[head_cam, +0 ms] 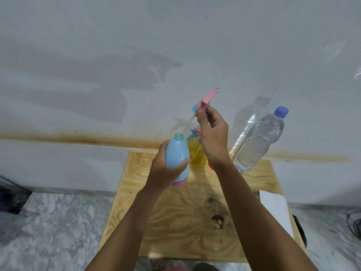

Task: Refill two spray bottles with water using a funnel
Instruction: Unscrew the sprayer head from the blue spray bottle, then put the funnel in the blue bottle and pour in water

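Observation:
My left hand (164, 169) grips a light blue spray bottle (176, 153) with a pink base, lifted and tilted above the wooden board (175, 222); its neck is uncovered. My right hand (212, 133) holds the pink spray head (207, 97) up and away from the bottle, its clear dip tube (187, 125) trailing down toward the neck. Behind my hands stands a yellow spray bottle (196, 151), partly hidden, its head still on. A clear water bottle (259, 139) with a blue cap stands at the board's back right. An orange object (210, 166) peeks out under my right wrist.
A white sheet (275, 210) lies on the board's right edge. The board rests on a marbled floor (54, 222) against a stained white wall (117, 75). A dark mesh container (11, 194) is at the far left, and a black cable (353, 222) at the far right.

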Available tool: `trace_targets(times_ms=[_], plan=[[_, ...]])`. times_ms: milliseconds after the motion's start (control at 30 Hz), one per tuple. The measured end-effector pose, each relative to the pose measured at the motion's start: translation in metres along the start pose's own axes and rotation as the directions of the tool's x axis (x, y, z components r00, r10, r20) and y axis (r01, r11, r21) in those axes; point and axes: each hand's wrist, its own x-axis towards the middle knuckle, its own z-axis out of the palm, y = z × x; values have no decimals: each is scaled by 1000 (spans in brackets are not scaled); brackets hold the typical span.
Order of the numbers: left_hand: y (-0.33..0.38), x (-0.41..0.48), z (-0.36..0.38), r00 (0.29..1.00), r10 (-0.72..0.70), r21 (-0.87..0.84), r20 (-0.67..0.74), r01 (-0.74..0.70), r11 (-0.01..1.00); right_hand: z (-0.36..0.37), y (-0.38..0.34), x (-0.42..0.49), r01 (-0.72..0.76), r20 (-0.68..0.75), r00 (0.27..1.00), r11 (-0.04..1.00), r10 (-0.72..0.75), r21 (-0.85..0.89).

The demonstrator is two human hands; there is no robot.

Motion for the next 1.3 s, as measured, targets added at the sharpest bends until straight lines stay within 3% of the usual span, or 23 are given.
trace_targets(times_ms=[267, 467, 633, 867, 1067, 1300], plan=[[-54, -11, 13, 998, -37, 173, 46, 29, 985, -36, 0, 5, 16, -129, 992, 998, -8, 64], [-93, -24, 27, 992, -121, 195, 29, 114, 974, -59, 59, -12, -82, -86, 994, 968, 63, -236], [-112, -33, 28, 980, -201, 155, -6, 199, 968, -68, 126, -37, -143, -16, 986, 798, 164, -585], [-121, -37, 28, 977, -214, 180, -8, 212, 960, -58, 194, -68, -306, 26, 883, 617, 469, -725], [-126, -36, 28, 975, -224, 203, -7, 221, 954, -54, 228, -72, -378, -33, 828, 514, 559, -770], [-126, -40, 29, 976, -218, 192, -6, 215, 958, -54, 239, -70, -441, -100, 828, 531, 552, -724]])
